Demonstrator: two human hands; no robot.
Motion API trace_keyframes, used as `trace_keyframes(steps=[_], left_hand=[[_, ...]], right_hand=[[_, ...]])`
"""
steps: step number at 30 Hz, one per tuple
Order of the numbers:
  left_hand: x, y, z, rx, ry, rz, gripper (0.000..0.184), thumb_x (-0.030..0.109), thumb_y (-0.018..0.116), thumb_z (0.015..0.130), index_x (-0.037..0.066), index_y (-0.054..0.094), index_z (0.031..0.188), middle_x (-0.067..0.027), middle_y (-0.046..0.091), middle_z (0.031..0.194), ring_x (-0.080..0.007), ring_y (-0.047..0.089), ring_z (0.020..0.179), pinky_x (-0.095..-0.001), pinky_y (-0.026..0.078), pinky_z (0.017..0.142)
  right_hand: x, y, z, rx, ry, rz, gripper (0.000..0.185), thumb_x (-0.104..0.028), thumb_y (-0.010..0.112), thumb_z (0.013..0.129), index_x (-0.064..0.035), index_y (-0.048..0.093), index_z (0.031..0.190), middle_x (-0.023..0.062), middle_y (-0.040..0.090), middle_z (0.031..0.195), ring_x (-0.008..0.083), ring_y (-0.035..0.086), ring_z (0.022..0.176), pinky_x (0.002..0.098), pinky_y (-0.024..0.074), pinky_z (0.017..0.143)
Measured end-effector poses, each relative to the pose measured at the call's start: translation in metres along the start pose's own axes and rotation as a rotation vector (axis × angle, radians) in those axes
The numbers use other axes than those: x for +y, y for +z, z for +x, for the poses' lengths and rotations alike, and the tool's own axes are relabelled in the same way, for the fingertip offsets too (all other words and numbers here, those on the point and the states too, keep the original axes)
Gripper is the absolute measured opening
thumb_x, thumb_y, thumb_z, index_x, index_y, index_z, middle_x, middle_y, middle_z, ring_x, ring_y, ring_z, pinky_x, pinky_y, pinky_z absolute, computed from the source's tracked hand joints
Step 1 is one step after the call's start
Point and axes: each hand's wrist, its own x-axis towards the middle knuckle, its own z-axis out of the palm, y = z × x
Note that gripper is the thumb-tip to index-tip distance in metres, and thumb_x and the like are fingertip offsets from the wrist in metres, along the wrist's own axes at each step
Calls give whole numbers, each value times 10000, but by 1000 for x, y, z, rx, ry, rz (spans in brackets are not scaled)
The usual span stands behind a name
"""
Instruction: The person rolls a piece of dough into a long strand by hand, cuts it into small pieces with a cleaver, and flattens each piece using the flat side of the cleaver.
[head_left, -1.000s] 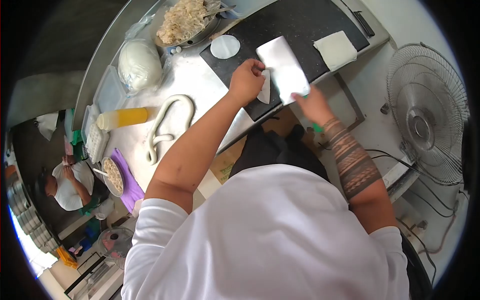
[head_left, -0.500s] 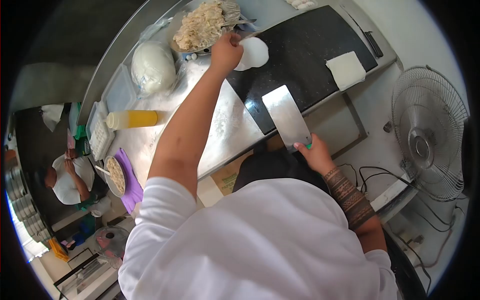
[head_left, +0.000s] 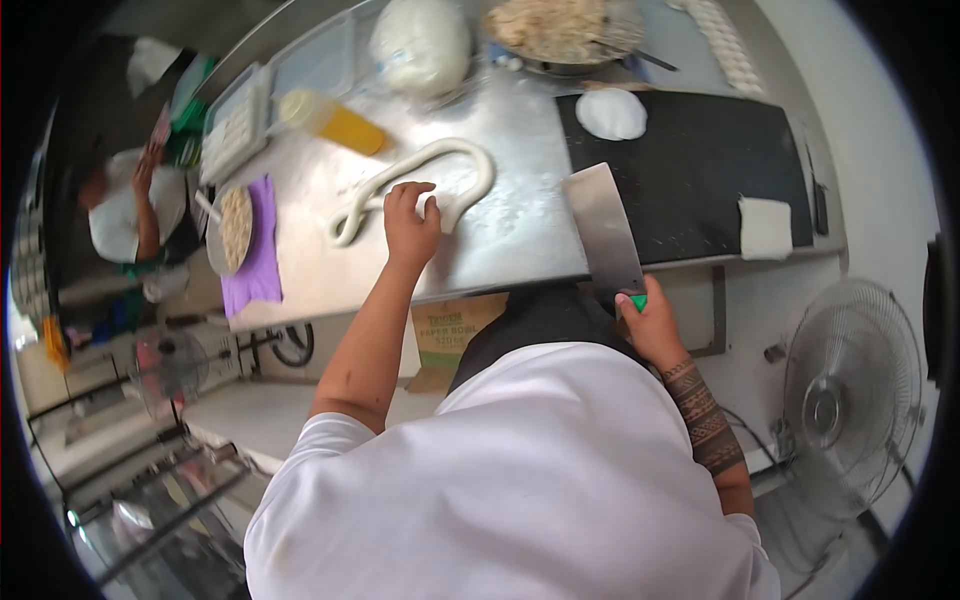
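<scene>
My left hand (head_left: 412, 222) is over the steel table (head_left: 520, 240), fingers apart and curved, beside a long looped rope of white dough (head_left: 470, 155). Whether a fingertip touches the dough cannot be made out. In my right hand (head_left: 650, 318) is the green handle of a wide-bladed cleaver (head_left: 606, 225), its blade over the edge between the steel table and the black board (head_left: 690, 190). A thin round white wrapper (head_left: 611, 114) lies at the back left of the board. A folded white cloth (head_left: 765, 228) lies at its right front.
At the back are a pan of filling (head_left: 560, 30) and a bagged white mass (head_left: 421, 45). An oil bottle (head_left: 335, 120), a filling bowl (head_left: 232, 230) and a purple cloth (head_left: 262, 250) stand left. Another person (head_left: 140, 205) is far left; a fan (head_left: 840, 400) is right.
My left hand has left the round wrapper and moved left to the dough rope. The cleaver has stayed in my right hand, now drawn back from the board. The view has turned left.
</scene>
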Motion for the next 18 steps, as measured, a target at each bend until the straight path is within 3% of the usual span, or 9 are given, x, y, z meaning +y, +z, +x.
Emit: trace_keyframes(steps=[1,4,6,8,12,18], left_hand=[[-12,-10,-13,38,-12,64,170,102,718,934,76,732,1102,-124,674,935,-281,661,809,-402,562,732],[-17,-34,-30,-129,-400,-80,187,124,752,927,76,731,1106,-118,668,923,-266,665,806,-396,569,726],[-4,-32,-40,-121,-332,-161,295,200,824,898,74,720,1143,-122,678,963,-260,681,827,-392,582,745],[21,-31,-44,-204,-336,-159,448,227,884,831,56,689,1197,-149,676,1072,-301,689,906,-421,572,841],[21,-2,-55,-174,-391,-178,387,159,883,808,44,678,1115,-145,681,1008,-331,667,932,-448,550,852],[15,-3,-52,-204,-378,-243,328,142,859,820,34,674,1068,-146,674,972,-341,664,929,-451,544,841]], right_hand=[[-3,5,7,-23,-35,-37,389,-246,709,1001,33,589,1244,258,747,1090,437,726,1040,473,567,866],[-20,22,26,-103,-149,-136,353,-219,684,1006,12,577,1250,253,747,1083,449,725,1001,484,570,840],[-45,28,34,-177,-231,-189,344,-206,665,1010,-6,565,1271,253,744,1079,462,719,981,499,572,825],[-59,39,42,-174,-368,-364,307,-198,645,1013,-21,561,1250,239,744,1047,464,716,941,518,573,794],[-105,58,56,-213,-466,-696,216,-184,608,1020,-49,555,1181,192,725,946,439,714,849,533,571,729],[-142,70,63,-275,-636,-880,179,-109,599,971,-62,562,1139,174,682,876,401,711,770,495,575,680]])
